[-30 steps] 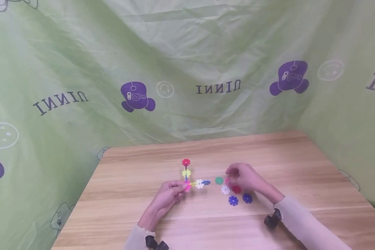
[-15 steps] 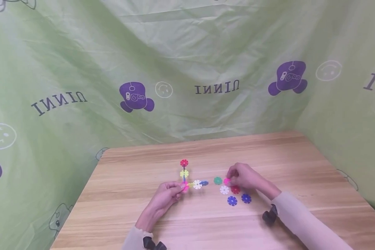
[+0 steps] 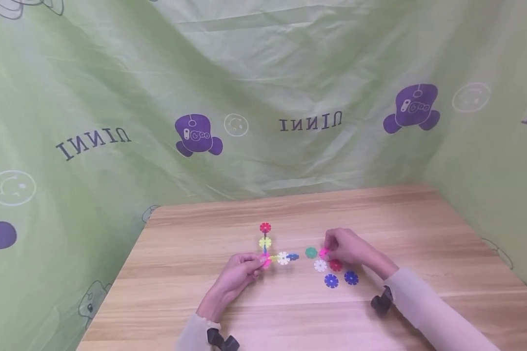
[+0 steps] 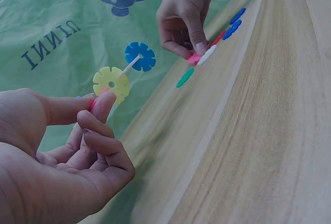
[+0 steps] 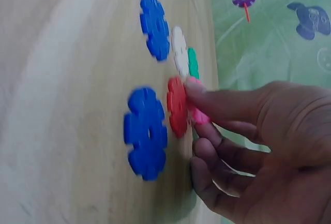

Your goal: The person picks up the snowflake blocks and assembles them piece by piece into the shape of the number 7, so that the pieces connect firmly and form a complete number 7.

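Note:
My left hand (image 3: 237, 275) pinches a pink notched snowflake disc (image 3: 267, 262) between thumb and forefinger. From it runs an L-shaped chain of interlocked discs, held above the table. One arm goes away from me through a yellow disc (image 3: 265, 242) to a red disc (image 3: 265, 227); the other goes right through a white disc (image 3: 283, 258) to a blue disc (image 3: 293, 257). My right hand (image 3: 344, 245) pinches a loose pink disc (image 5: 199, 114) at the tabletop, its thumb and fingers covering part of it.
Around the right hand, loose discs lie flat on the wooden table (image 3: 180, 292): green (image 3: 311, 252), white (image 3: 320, 265), red (image 3: 335, 265), dark blue (image 3: 331, 281) and another dark blue disc (image 3: 351, 278). A green printed curtain (image 3: 254, 161) borders the table's back and sides.
The right hand's thumb and fingers have closed on the loose pink disc. The left hand holds the chain almost still. The head view has shifted slightly.

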{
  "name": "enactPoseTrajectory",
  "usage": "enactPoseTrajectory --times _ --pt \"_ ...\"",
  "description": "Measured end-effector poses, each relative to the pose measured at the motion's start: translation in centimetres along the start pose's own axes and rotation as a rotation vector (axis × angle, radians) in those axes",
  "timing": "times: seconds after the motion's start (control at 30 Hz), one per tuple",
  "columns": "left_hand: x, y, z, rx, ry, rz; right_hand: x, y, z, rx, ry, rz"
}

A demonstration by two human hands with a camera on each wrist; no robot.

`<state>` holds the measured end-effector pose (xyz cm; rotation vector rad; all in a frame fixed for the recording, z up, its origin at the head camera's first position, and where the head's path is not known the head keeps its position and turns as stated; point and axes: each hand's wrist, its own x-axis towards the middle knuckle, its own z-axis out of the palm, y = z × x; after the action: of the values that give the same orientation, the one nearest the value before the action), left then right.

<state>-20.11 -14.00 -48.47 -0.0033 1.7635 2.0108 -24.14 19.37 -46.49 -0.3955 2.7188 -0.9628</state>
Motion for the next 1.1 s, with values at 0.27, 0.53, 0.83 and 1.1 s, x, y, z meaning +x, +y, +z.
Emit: enactPoseTrajectory --times 0.27,0.53,0.83,1.1 --pt "-0.2 0.0 -0.2 -0.002 0.018 -0.017 -1.0 -1.4 0.2 0.148 0.106 0.029" --pt "-0.2 0.2 -0.5 0.000 0.014 -0.003 -1.8 -3.0 0.6 0.543 0.082 0.056" --pt "0.2 0.5 -0.2 -0.009 0.011 -0.010 -1.9 -2.4 1.8 0.723 0.027 0.040" --pt "0.5 0.5 0.1 0.006 -0.011 -0.013 -2.0 -2.3 2.5 0.789 0.000 0.026"
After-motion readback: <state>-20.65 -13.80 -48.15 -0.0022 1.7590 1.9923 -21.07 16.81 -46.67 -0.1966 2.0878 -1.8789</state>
